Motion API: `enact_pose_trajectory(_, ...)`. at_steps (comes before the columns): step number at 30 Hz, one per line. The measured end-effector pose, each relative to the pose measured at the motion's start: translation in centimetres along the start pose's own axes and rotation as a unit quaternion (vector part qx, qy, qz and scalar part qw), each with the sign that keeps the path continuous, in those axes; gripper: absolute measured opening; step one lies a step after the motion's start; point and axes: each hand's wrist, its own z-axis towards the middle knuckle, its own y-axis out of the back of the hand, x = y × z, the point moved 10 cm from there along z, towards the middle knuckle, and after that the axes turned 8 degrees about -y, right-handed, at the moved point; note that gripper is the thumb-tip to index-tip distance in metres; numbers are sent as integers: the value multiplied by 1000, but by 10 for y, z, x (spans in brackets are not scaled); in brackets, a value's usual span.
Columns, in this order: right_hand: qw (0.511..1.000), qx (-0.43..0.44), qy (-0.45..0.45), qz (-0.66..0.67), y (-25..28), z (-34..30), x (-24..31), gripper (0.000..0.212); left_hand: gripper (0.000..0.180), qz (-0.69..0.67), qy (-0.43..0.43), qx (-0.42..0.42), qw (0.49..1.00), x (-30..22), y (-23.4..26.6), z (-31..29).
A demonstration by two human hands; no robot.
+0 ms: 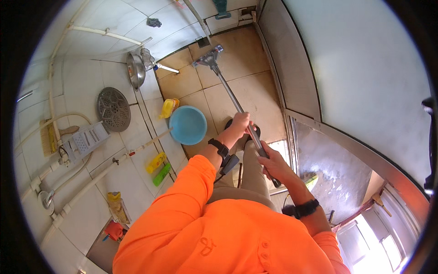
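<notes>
- A grey long-handled mop (232,93) is held diagonally at upper centre, its head (209,58) at the floor (237,59); the head's underside is hidden.
- The pole is gripped higher up by the left hand (239,123), fingers wrapped round it; some fingertips are concealed.
- Near its lower end, the pole is gripped by the right hand (276,165), fingers closed and partly obscured.
- Dark shoes (229,123) are partly covered by the left hand and pole.
- Left of centre, a yellow bottle (169,108) is seen just beside a blue basin (188,125).
- At the right rim, a dark object (429,141) is cut off, unidentifiable.
</notes>
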Motion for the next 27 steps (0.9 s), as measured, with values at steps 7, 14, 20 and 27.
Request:
enact_pose_trajectory(7,993,21,49,109,10,11,-26,65,27,73,-9,67,995,6,-4,3)
enact_pose_trajectory(14,934,96,46,342,29,-32,-38,56,27,-104,-124,19,987,-12,-33,-16)
enact_pose_trajectory(20,984,2,-29,176,42,-22,-74,44,31,217,-196,-145,945,-18,-9,19)
enact_pose_trajectory(27,995,-99,-34,-7,34,-27,-46,46,20,-73,-58,-34,995,37,-19,75)
